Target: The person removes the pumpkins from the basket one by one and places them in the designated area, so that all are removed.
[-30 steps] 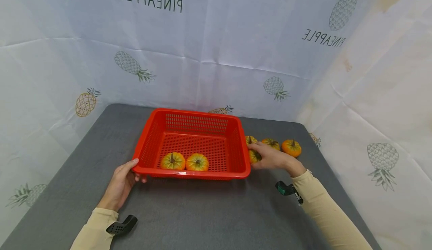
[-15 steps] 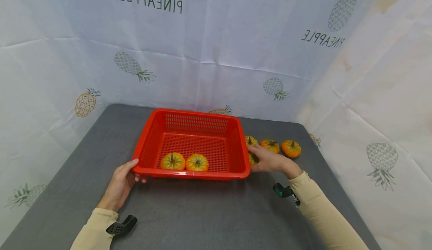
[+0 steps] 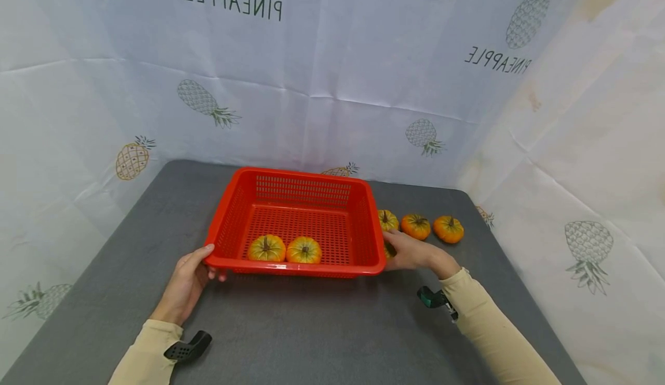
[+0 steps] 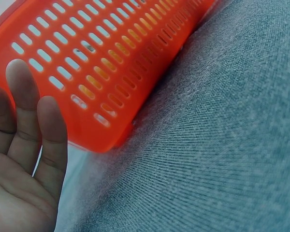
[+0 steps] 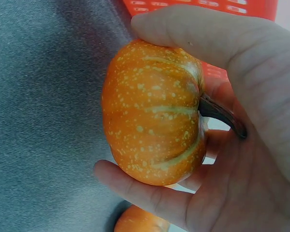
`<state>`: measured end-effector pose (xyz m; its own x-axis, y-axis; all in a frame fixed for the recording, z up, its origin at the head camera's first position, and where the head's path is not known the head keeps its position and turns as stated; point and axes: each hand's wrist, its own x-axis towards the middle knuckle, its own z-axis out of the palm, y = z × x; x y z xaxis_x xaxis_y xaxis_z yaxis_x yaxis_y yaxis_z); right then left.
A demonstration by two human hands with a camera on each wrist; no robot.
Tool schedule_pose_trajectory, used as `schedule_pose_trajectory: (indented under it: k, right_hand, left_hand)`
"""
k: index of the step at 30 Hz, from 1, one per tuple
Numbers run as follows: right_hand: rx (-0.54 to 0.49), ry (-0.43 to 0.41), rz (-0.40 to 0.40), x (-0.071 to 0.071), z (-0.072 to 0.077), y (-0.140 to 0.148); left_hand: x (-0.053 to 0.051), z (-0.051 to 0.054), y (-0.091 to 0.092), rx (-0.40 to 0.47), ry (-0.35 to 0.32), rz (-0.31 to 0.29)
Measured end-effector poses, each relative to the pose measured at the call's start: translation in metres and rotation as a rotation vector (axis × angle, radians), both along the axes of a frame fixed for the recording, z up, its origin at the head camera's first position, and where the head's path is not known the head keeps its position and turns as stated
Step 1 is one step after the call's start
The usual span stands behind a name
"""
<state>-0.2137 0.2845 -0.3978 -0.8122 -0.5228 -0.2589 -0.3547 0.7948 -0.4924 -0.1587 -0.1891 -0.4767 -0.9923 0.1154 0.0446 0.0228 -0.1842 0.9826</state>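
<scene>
Red plastic basket (image 3: 312, 267): left hand (image 3: 186, 286) grips corner
Orange ribbed pumpkin (image 5: 152, 113): in right hand's (image 3: 417, 253) fingers
Shift: toward basket's near side, still outside

Cream sleeves (image 3: 496, 330), black wrist devices (image 3: 188, 346)

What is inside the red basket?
Two small pumpkins sit side by side in the red basket, close to its near rim. Slotted floor shows behind them. The rim covers their lowest edges and the floor strip just inside it.
</scene>
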Motion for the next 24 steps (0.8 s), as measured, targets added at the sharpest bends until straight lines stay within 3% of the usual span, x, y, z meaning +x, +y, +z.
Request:
schedule_pose_trajectory:
  k: [15,24]
  right_hand:
    - [-0.004,-0.023,-0.02,0.0,-0.012,0.004]
    - [-0.022,-0.015,0.015,0.001,-0.014,0.005]
  left_hand:
    - [-0.001,-0.002,-0.001,-0.009,-0.015,0.01]
    - [-0.001,-0.001,0.0,-0.012,-0.013,0.006]
